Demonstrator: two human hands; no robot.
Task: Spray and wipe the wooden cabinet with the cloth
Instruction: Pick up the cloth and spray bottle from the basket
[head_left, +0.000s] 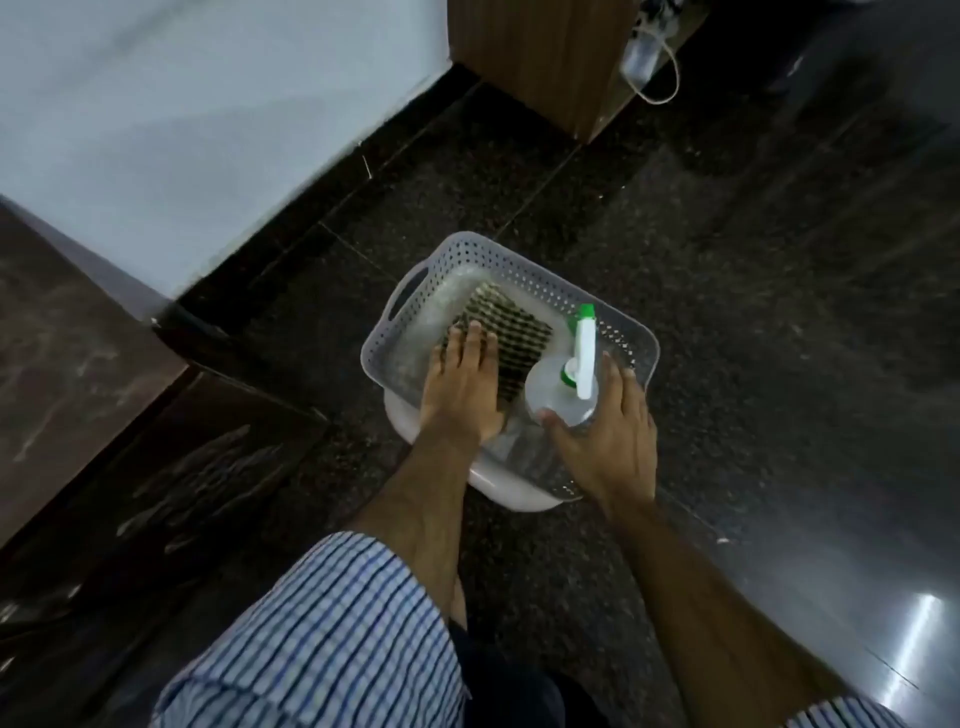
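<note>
Two hands reach into a basket on the floor.

The left hand (464, 387) lies flat and open on the striped cloth (506, 330) inside the white basket (524, 275) (the one full of little holes). The right hand (605, 441) curls around the clear spray bottle (563, 397) beside the cloth. The wooden cabinet (540, 52) stands well apart, across the dark floor (753, 291).

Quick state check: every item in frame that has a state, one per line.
basket: on the floor, holds cloth and bottle
cloth: folded, flat in the basket, under the left hand
spray bottle: upright in the basket, cap on
left hand: flat on the cloth
right hand: wrapped around the spray bottle
wooden cabinet: untouched
</note>
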